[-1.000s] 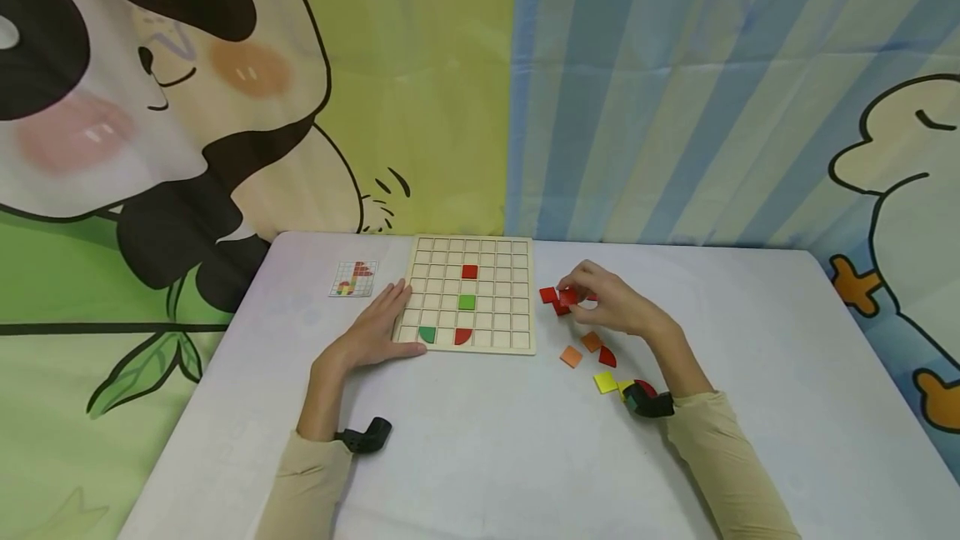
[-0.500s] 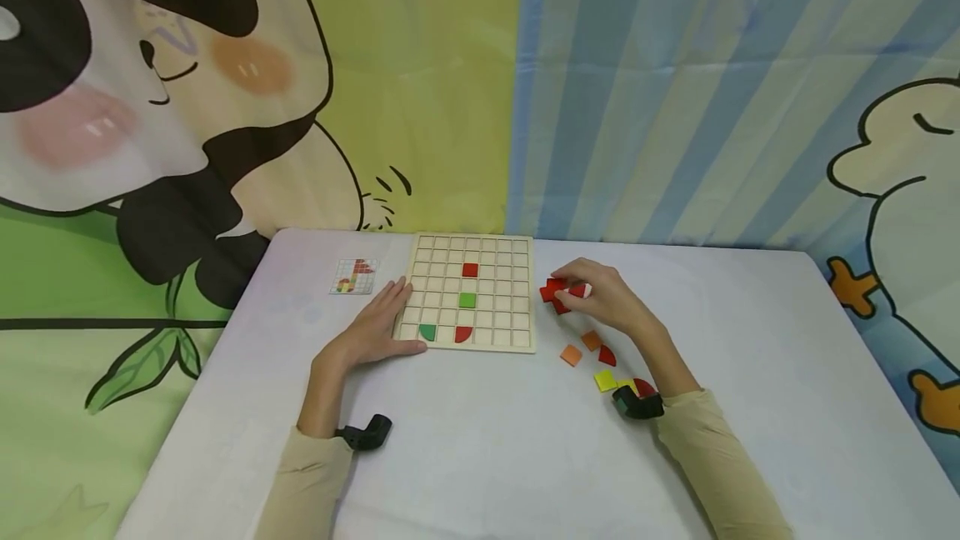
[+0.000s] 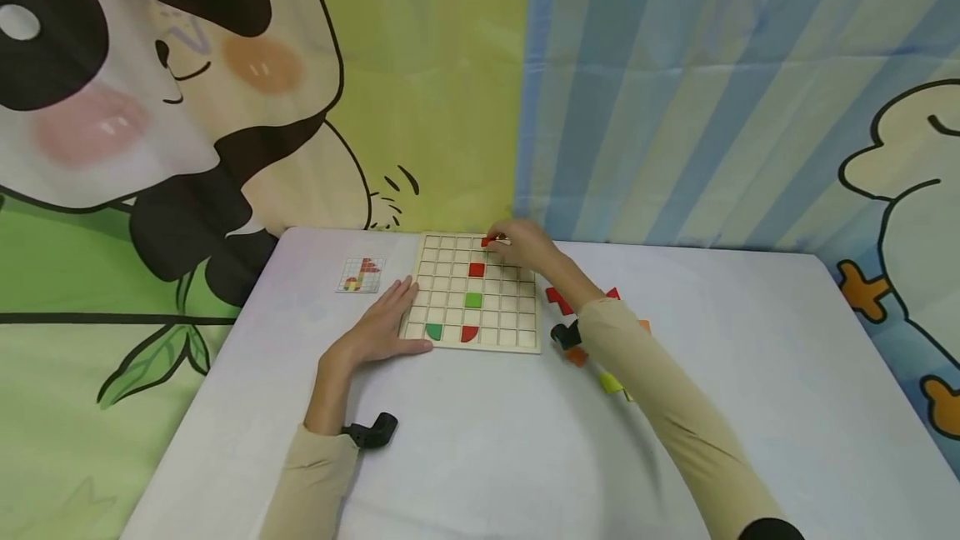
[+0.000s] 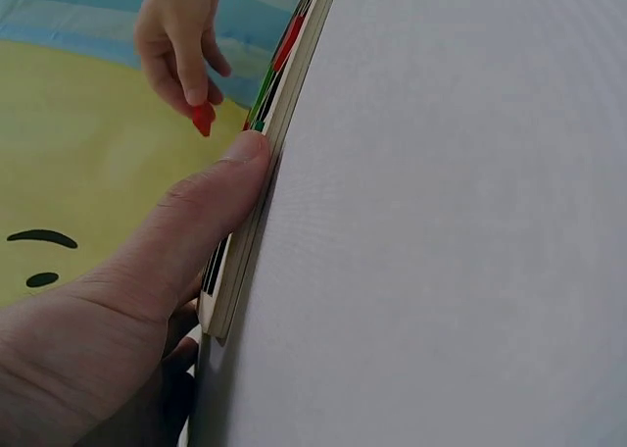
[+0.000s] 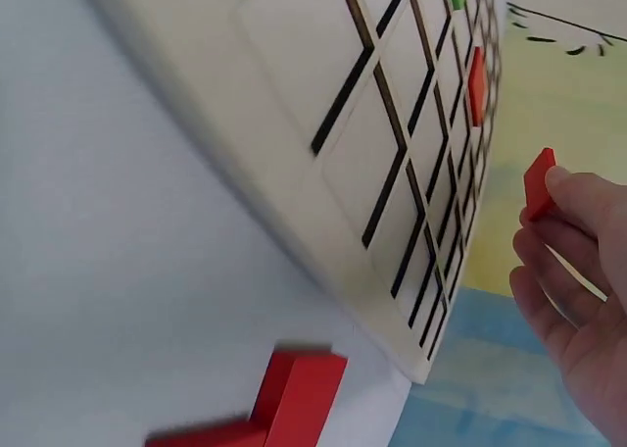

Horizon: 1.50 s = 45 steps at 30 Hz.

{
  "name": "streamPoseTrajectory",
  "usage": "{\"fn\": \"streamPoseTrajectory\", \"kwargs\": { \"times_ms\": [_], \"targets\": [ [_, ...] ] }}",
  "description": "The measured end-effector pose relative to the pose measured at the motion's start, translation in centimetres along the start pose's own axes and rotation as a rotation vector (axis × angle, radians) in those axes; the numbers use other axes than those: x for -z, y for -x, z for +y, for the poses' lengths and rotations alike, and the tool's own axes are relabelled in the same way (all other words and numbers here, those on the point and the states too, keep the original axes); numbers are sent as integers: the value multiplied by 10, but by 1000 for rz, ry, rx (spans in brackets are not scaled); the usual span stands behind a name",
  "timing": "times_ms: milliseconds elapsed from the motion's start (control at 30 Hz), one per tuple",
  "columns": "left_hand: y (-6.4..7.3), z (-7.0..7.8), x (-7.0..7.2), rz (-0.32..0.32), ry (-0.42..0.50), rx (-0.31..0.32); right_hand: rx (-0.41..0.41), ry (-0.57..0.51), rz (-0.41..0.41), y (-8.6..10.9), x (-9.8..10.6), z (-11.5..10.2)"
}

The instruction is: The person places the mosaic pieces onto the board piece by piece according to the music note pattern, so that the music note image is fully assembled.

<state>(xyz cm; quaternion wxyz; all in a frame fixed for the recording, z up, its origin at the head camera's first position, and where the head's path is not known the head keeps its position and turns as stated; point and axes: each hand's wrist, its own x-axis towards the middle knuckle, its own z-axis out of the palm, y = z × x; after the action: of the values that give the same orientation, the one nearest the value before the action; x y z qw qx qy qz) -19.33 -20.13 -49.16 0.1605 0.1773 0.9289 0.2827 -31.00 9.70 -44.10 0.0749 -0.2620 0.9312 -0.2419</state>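
Observation:
The pale wooden grid board lies near the table's far edge. Set in its cells are a red square tile, a green square tile, a green quarter-round tile and a red quarter-round tile. My left hand rests at the board's near left corner, fingers straight along the left side and thumb against the front edge. Over the board's far edge, my right hand pinches a red tile between thumb and fingers; in the right wrist view it is apart from the board.
A printed pattern card lies left of the board. To the right are loose red tiles, orange tiles and yellow tiles, partly hidden by my right forearm. A patterned cloth backdrop rises behind the table.
My right hand has picked up a red tile from the pile at the right and carried it left to the board's far edge. My left hand has stayed on the board.

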Motion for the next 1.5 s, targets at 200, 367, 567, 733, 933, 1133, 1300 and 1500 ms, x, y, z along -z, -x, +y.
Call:
{"fn": "streamPoseTrajectory", "kwargs": {
  "times_ms": [200,367,567,733,933,1133,1300,1500],
  "targets": [
    [-1,1,0,-7,-1,0,-23,99,-23,-23,-13,3],
    [-1,0,-1,-11,0,3,-25,92,-17,-28,-21,5],
    [-1,1,-2,-2,2,-1,-11,127,-37,-31,-19,-3],
    [-1,1,-2,-3,-1,-6,-25,162,-73,-33,-17,-8],
    [0,0,-1,12,0,-16,-52,170,-48,-33,-17,-9],
    [0,2,-1,-1,9,-14,-46,233,-36,-32,-20,-9],
    [0,3,0,-6,5,-4,-5,250,-47,-32,-18,-8],
    [0,2,0,-3,-1,4,21,114,-72,-14,-6,-12]
  ]
}}
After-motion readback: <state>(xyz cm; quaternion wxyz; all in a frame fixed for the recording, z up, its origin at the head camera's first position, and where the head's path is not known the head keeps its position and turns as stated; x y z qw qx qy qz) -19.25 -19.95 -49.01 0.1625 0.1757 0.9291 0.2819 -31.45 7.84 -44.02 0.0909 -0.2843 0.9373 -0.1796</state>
